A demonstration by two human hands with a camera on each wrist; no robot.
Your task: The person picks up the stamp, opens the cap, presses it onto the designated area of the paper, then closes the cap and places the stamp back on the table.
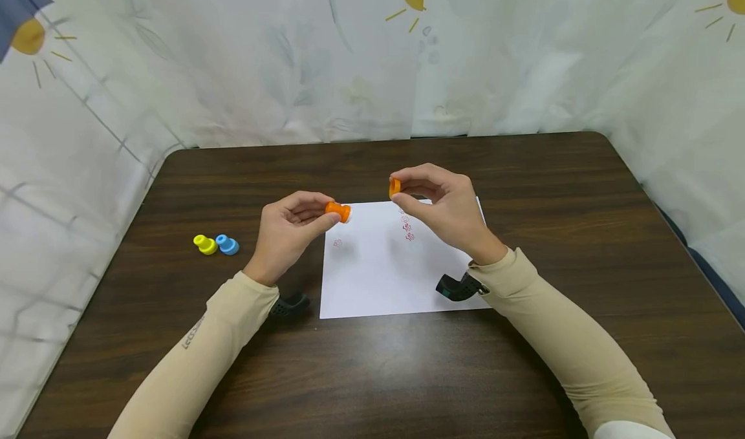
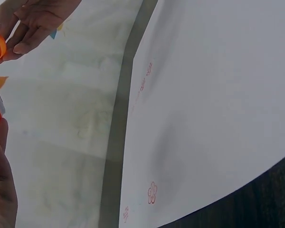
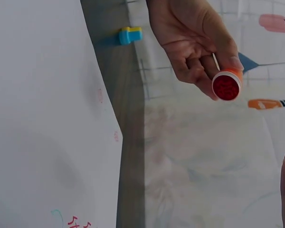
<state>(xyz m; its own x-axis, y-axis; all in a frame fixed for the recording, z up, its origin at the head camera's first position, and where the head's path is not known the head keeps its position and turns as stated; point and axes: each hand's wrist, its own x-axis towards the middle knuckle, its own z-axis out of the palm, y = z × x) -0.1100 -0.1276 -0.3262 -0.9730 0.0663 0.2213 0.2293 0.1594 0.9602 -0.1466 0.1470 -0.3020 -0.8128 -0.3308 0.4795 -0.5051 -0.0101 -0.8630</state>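
Over the left edge of the paper, my left hand (image 1: 285, 235) pinches an orange stamp (image 1: 338, 212) between thumb and fingers. Its round red face, rimmed in white, shows uncapped in the right wrist view (image 3: 226, 87). My right hand (image 1: 445, 206) holds a small orange cap (image 1: 395, 187) by thumb and fingertips, above the paper's far edge. A gap separates cap and stamp. Beneath both hands lies a white sheet of paper (image 1: 384, 284) with small red prints (image 1: 409, 232); one print in the left wrist view is a flower outline (image 2: 152, 193).
A yellow stamp (image 1: 205, 244) and a blue stamp (image 1: 227, 244) stand side by side on the dark wooden table (image 1: 372, 374), left of my left hand. A patterned white curtain (image 1: 291, 57) hangs behind the table and along its sides.
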